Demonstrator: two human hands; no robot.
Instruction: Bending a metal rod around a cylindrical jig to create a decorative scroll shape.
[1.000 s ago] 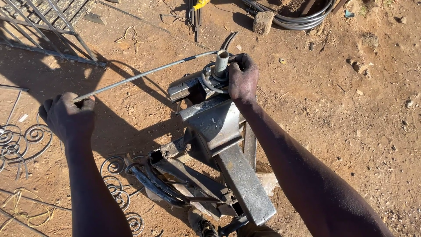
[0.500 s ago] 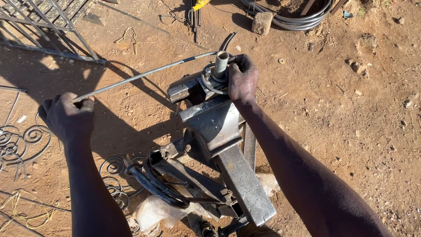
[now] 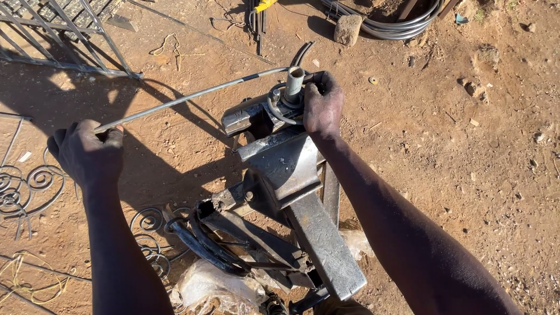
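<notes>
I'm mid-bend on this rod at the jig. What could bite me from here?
The right hand sits right at the upright pipe where the thin rod curls, so fingers could get pinched. The left hand holds only the rod's far end; a slipped grip might whip it. Scrollwork on the ground may snag.

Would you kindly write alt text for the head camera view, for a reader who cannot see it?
A person's left hand grips the free end of a thin steel rod, while the right hand presses its far end against an upright peg on a metal bending jig. The jig stands on reddish dirt ground, with finished iron scrolls lying at the left.
</notes>
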